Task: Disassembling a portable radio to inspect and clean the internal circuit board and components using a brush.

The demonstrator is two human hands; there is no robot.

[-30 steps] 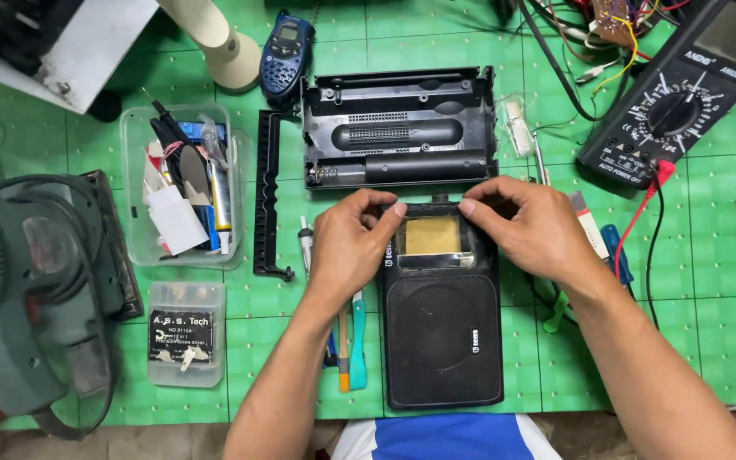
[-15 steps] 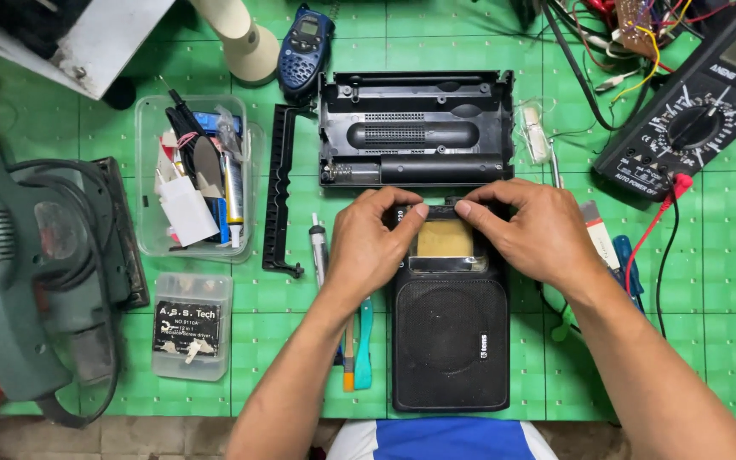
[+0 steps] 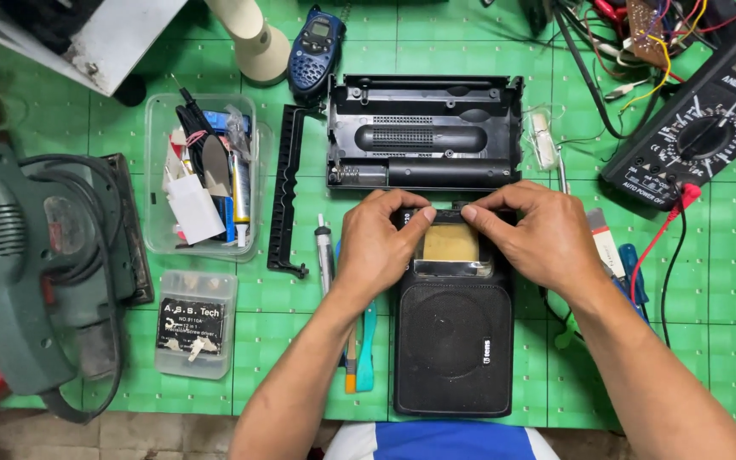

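A black radio front half (image 3: 453, 341) with a round speaker grille lies on the green cutting mat (image 3: 300, 332), with a yellowish dial window at its top. My left hand (image 3: 376, 243) and my right hand (image 3: 538, 234) both pinch the top edge of this piece, fingertips nearly touching over the window. Just beyond lies the black rear shell (image 3: 423, 132) of the radio, open side up and empty.
A black handle strip (image 3: 285, 192) and a clear tub of small tools (image 3: 206, 175) lie left. A green power sander (image 3: 40, 273), a small bit box (image 3: 193, 324), a blue handset (image 3: 315, 47), a multimeter (image 3: 700, 128) with leads, and screwdrivers (image 3: 355, 341) surround the work.
The view shifted slightly. My fingertips have drawn closer together over the top edge of the radio front; the radio itself has stayed in place.
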